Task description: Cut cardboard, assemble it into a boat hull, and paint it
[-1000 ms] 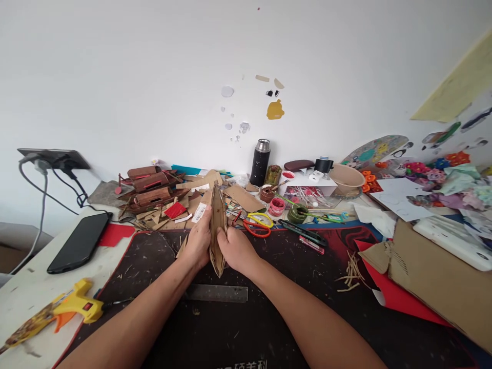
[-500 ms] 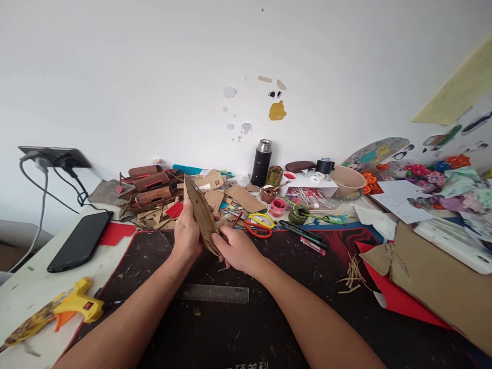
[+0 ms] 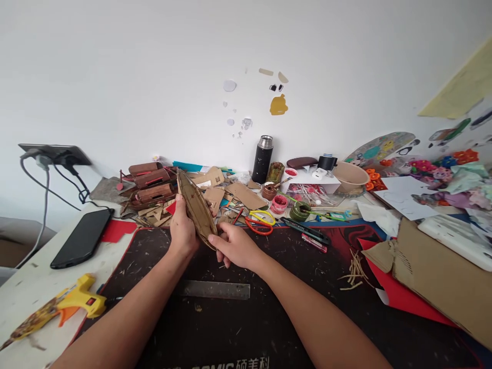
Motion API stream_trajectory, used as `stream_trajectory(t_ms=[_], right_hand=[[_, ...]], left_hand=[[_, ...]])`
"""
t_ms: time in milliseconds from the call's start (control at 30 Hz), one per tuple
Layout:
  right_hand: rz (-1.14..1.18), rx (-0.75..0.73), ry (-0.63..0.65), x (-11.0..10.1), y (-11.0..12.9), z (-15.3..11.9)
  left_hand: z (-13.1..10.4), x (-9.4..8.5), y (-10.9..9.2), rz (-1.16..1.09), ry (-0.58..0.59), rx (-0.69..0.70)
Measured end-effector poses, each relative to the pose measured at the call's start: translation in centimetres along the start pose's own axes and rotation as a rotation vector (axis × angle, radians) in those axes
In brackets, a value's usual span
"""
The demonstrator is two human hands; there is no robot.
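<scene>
A long, narrow cardboard boat shape (image 3: 195, 207), pointed at its far end, is held tilted above the dark desk mat (image 3: 215, 328). My left hand (image 3: 183, 226) grips its left side, thumb on the edge and the other fingers hidden behind. At the near right end, my right hand (image 3: 232, 243) pinches it, thumb on the face and fingers underneath. Below the hands a clear ruler (image 3: 215, 290) lies on the mat. Just right of my right hand are scissors with red and yellow handles (image 3: 260, 223).
A yellow glue gun (image 3: 82, 297) and a black phone (image 3: 82, 238) lie at the left. Behind are brown boat models (image 3: 154, 187), cardboard scraps (image 3: 246, 197), a black thermos (image 3: 263, 160) and paint jars (image 3: 300, 210). At the right are twine pieces (image 3: 352, 271) and a cardboard sheet (image 3: 434, 277).
The cardboard boat shape has turned slightly, showing more of its broad face, and shifted a little left. Both hands keep hold of it. The whole view has shifted slightly.
</scene>
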State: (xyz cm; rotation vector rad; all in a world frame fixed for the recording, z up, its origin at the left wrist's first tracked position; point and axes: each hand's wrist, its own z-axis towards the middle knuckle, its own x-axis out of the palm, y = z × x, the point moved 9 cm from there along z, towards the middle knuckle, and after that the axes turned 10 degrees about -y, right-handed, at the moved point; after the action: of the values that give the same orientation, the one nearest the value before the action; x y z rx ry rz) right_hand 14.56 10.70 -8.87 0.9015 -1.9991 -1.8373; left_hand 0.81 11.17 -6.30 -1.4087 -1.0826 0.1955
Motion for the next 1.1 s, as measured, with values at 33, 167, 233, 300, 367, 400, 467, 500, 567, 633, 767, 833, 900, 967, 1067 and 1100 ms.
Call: stream_trajectory(t_ms=[33, 167, 233, 300, 367, 400, 467, 500, 567, 633, 767, 833, 900, 967, 1067, 1100], right_hand=[[0.002, 0.009, 0.008, 0.1, 0.0, -0.1], [-0.132, -0.002, -0.005, -0.1, 0.4, -0.4], [-0.229, -0.024, -0.029, -0.4, 0.9, -0.6], [-0.302, -0.032, -0.052, -0.8, 1.3, -0.8], [-0.344, -0.034, -0.069, -1.1, 1.7, -0.9], [-0.357, -0.033, -0.074, -1.1, 1.8, -1.0], [-0.373, -0.028, -0.080, -1.2, 1.9, -1.0], [-0.376, -0.025, -0.082, -1.2, 1.8, -1.0], [-0.367, -0.018, -0.085, -1.2, 1.6, -0.9], [-0.343, -0.013, -0.080, -1.1, 1.4, -0.8], [-0.324, 0.000, -0.083, -1.0, 1.3, -0.8], [-0.350, 0.001, -0.102, -1.0, 1.5, -0.9], [-0.391, -0.004, -0.123, -1.1, 1.7, -1.0], [-0.414, -0.003, -0.134, -1.1, 1.8, -1.0], [-0.396, -0.002, -0.130, -1.0, 1.6, -0.9], [-0.389, -0.001, -0.131, -1.0, 1.5, -0.8]], left_hand=[[-0.1, 0.1, 0.0, 0.001, 0.007, -0.008], [-0.4, 0.1, 0.5, 0.052, 0.019, -0.033], [-0.5, 0.0, 0.7, 0.075, 0.028, -0.037], [-0.5, 0.0, 0.9, 0.085, 0.036, -0.040], [-0.6, 0.1, 1.1, 0.083, 0.041, -0.045], [-0.7, 0.1, 1.2, 0.079, 0.042, -0.047], [-0.8, 0.1, 1.5, 0.074, 0.039, -0.053], [-0.9, 0.1, 1.6, 0.073, 0.038, -0.058], [-1.0, 0.1, 1.9, 0.072, 0.039, -0.074], [-1.2, 0.2, 2.0, 0.067, 0.051, -0.091], [-1.5, 0.3, 2.1, 0.062, 0.051, -0.110], [-1.6, 0.3, 2.1, 0.077, 0.041, -0.111], [-1.6, 0.2, 2.1, 0.099, 0.034, -0.099], [-1.5, 0.1, 2.1, 0.118, 0.019, -0.089], [-1.5, -0.1, 2.1, 0.134, -0.006, -0.085], [-1.5, -0.1, 2.1, 0.137, -0.008, -0.083]])
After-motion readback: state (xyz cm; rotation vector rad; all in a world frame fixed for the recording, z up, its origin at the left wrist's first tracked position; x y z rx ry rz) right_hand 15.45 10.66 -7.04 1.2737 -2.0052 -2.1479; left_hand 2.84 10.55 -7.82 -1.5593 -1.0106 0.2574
